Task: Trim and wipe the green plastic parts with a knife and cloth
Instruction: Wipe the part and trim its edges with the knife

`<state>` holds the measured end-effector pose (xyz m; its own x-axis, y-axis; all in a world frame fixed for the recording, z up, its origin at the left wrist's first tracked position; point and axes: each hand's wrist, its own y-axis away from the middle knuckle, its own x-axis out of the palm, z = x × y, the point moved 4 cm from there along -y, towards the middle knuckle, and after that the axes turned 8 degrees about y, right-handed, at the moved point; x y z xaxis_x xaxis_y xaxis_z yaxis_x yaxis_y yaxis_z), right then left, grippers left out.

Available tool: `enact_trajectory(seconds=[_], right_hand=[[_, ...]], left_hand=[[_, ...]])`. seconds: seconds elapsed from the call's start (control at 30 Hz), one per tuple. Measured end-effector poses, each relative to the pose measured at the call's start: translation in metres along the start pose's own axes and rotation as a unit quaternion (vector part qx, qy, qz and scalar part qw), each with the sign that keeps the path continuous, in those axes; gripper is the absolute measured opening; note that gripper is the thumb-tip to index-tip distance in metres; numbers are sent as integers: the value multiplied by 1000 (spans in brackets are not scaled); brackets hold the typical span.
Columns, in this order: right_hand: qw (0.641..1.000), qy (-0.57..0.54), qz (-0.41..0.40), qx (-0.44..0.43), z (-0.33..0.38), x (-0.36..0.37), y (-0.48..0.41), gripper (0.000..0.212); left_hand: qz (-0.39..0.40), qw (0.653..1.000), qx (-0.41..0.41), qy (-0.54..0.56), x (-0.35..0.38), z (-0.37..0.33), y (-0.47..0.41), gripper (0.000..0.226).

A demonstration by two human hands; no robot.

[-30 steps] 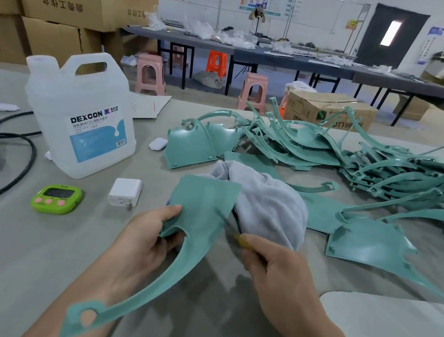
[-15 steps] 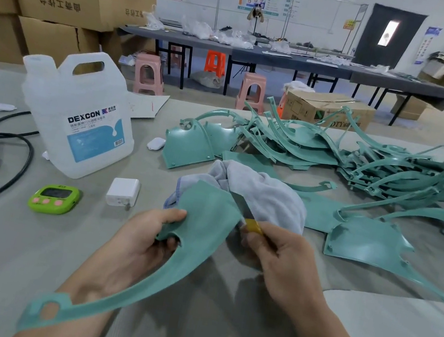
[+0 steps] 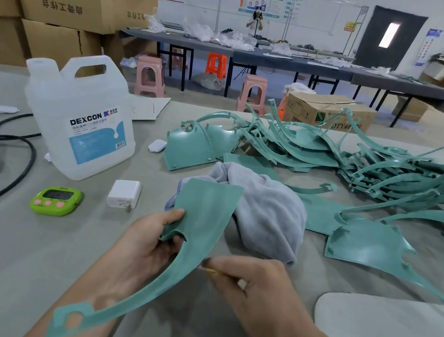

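Green plastic part (image 3: 205, 209) is hanging from the left hand (image 3: 143, 246), which is pinching its notch; the right hand (image 3: 250, 288) is holding a knife (image 3: 209, 270) at its outer edge.

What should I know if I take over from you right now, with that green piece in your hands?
Left hand grips the green part by its notch.
Right hand pinches the small yellow knife at the part's edge.
The grey cloth lies on the table just behind.
Trimming is under way; wiping comes next.
The pile of green parts waits; which are finished I cannot tell.
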<state>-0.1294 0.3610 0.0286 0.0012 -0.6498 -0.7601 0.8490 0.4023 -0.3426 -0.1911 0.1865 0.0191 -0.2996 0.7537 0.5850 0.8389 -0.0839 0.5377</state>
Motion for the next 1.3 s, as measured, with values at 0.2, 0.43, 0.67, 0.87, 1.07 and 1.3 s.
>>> enact_trajectory(seconds=[0.2,0.43,0.67,0.87,1.07,1.3], right_hand=[[997,-65,18,48,-5,-2,-7,24],[949,-166,-137,231,-58,-18,-17,20],[972,-201,-55,111,-33,-18,-11,16],[957,-159,-119,212,-53,-17,-12,31],[973,-189,-34,125,-40,-11,-11,32],[935,-190,-202,220,-59,-23,-12,24]], left_hand=[[3,999,5,-39,-1,-2,3,20],[11,999,-11,-40,0,-2,5,21],[8,1000,-3,-30,-2,-4,5,21],[12,1000,-15,-20,-3,-4,6,23],[20,999,-10,-27,0,-1,6,20],[12,999,-10,-50,-1,-4,7,25]])
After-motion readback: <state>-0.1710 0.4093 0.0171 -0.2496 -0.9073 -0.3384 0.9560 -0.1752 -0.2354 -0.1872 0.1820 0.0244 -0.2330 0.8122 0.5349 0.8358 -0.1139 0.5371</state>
